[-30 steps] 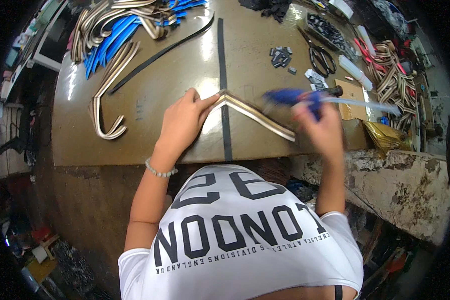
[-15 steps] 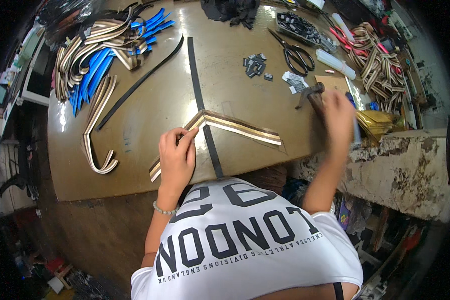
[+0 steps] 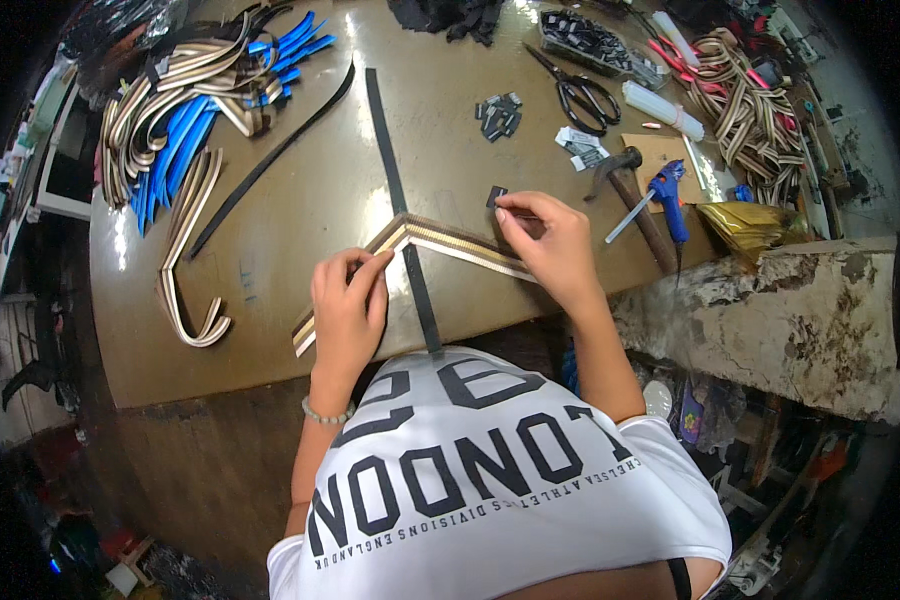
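We've swung our right hand (image 3: 553,243) from the blue glue gun (image 3: 674,211) to the strap (image 3: 452,238); it pinches a flat, dark tag (image 3: 495,196). Left hand (image 3: 348,305) grips the ribbed, striped strap beside its V-bend, which lies over a black strip (image 3: 384,145) on the glossy bench (image 3: 300,205).
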Available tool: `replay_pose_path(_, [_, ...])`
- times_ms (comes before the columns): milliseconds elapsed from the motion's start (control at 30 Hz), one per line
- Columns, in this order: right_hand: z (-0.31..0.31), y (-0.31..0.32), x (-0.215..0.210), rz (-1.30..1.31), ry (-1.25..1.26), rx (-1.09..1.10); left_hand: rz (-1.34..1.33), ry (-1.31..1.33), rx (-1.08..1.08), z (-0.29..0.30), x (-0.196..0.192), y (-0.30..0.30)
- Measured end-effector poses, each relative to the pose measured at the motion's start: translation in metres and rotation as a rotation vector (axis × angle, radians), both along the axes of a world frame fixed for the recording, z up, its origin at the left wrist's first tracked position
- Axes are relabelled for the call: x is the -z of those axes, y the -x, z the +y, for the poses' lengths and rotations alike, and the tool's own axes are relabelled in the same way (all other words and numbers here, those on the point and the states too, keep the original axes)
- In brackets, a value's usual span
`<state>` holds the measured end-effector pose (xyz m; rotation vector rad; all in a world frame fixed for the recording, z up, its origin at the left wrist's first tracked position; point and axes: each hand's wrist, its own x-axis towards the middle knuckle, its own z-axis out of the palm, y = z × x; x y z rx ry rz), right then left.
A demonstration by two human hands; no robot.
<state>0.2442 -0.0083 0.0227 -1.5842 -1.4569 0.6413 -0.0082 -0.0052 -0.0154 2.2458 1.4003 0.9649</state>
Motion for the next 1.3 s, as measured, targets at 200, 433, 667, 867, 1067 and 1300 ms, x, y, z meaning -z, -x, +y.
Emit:
replay_pose_path(200, [-0.005,0.028,0.008,0.480,0.287,-0.095,0.004,0.013,0.015,0.001,-0.003,0.003])
replay_pose_path(433, [0.020,0.056,0.029,0.093,0.062,-0.173,0.003,0.041,0.001,0.001,-0.003,0.000])
replay_pose_path(667, [0.028,0.063,0.039,0.072,0.041,-0.139,0.090,0.089,0.315,-0.016,-0.037,0.023])
replay_pose_path(867, [0.030,0.064,0.040,-0.059,-0.037,-0.153,0.069,0.090,0.393,-0.024,-0.028,0.003])
replay_pose_path(1067, [0.032,0.055,0.041,0.202,0.106,-0.154,-0.004,0.197,0.298,0.000,-0.023,-0.002])
replay_pose_path(1300, [0.031,0.053,0.041,0.095,0.070,-0.211,-0.028,0.165,0.331,0.002,-0.024,-0.002])
